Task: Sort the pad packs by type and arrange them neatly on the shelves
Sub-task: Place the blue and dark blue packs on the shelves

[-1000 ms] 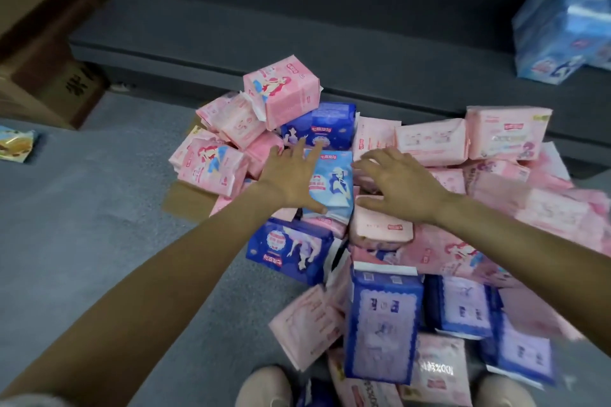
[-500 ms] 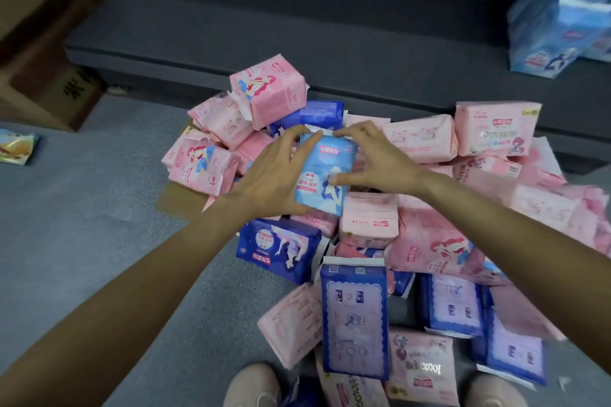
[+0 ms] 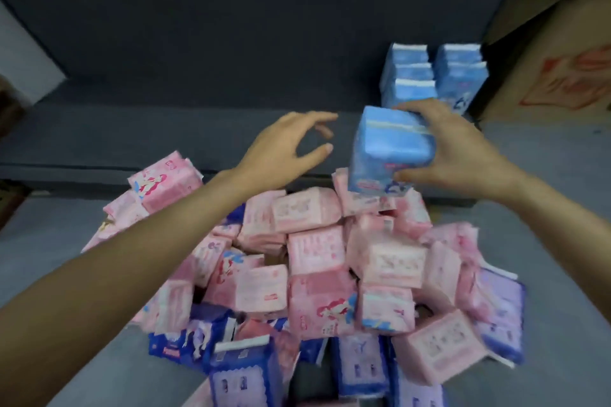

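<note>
My right hand (image 3: pixel 463 149) grips a light blue pad pack (image 3: pixel 386 152) and holds it in the air above the far edge of the pile, just in front of the light blue packs (image 3: pixel 433 76) that stand in rows on the dark shelf (image 3: pixel 165 129). My left hand (image 3: pixel 287 142) hovers beside it to the left with fingers loosely curved and holds nothing. Below both hands lies a heap of pink packs (image 3: pixel 317 251), with dark blue packs (image 3: pixel 241 373) along its near side.
A cardboard box (image 3: pixel 568 76) stands to the right of the shelf. The grey floor (image 3: pixel 555 241) runs along both sides of the heap. The left and middle of the shelf surface are bare.
The light blue pack left the pile and rose up and to the right toward the shelf stack. My left hand let go of it; my right hand alone carries it. The view swung right.
</note>
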The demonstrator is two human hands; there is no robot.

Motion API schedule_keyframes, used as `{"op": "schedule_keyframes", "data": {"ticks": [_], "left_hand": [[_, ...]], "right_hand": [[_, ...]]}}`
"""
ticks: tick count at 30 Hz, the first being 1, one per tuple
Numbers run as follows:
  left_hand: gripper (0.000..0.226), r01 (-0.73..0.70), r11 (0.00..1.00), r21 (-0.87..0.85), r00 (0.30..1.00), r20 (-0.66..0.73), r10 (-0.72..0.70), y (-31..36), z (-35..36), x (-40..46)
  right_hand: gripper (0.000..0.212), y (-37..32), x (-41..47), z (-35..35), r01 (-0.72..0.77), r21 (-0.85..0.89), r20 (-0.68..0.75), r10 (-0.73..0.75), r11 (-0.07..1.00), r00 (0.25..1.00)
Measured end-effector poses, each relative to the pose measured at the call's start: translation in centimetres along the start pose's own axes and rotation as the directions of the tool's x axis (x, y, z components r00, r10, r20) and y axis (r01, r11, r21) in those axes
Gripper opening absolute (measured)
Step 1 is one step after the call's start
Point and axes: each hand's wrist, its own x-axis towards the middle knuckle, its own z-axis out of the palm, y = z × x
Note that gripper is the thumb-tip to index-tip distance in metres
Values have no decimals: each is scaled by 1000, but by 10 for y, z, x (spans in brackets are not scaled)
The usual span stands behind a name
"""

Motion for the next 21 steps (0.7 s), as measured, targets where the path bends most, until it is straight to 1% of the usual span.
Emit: {"op": "schedule_keyframes", "data": {"ticks": [1, 3, 5, 6, 8, 11, 14, 16, 18, 20, 21], "left_hand": [[43, 27, 1000, -4, 1000, 14, -27, 7, 12, 25], [42, 52, 999, 13, 996, 76, -52, 18, 38, 66], [50, 28, 996, 86, 990, 135, -39, 26, 68, 101], [55, 14, 992, 125, 987, 158, -34, 28, 82, 116], [64, -3, 986, 169, 983, 180, -28, 32, 109, 142], [69, -21, 966, 257, 984, 177, -25, 30, 141, 176], [64, -22, 917, 398, 981, 184, -56, 21, 162, 206], [62, -22, 883, 469, 966, 238, -103, 13, 174, 215], [64, -21, 887, 460, 957, 267, -116, 7, 183, 221], [61, -10, 909, 416, 970, 227, -93, 6, 184, 220], [60, -12, 919, 395, 975, 207, -76, 6, 185, 224]], "right_hand": [[81, 19, -3, -18, 9, -83, -43, -12, 996, 999], [79, 58, -9, -45, 3, -281, -97, -32, 960, 995], [79, 98, -14, -62, -72, -430, -154, 6, 900, 988], [80, 118, -15, -66, -123, -464, -177, 44, 877, 983], [82, 158, -12, -65, -195, -478, -176, 124, 857, 977], [81, 207, 7, -54, -276, -403, -166, 227, 873, 960], [80, 242, 37, -41, -291, -334, -200, 235, 896, 951], [80, 256, 58, -30, -274, -307, -209, 216, 911, 954], [80, 269, 76, -22, -300, -317, -185, 251, 900, 950], [75, 279, 86, -12, -311, -379, -140, 279, 871, 950], [69, 287, 90, -12, -327, -403, -165, 284, 854, 945]]}}
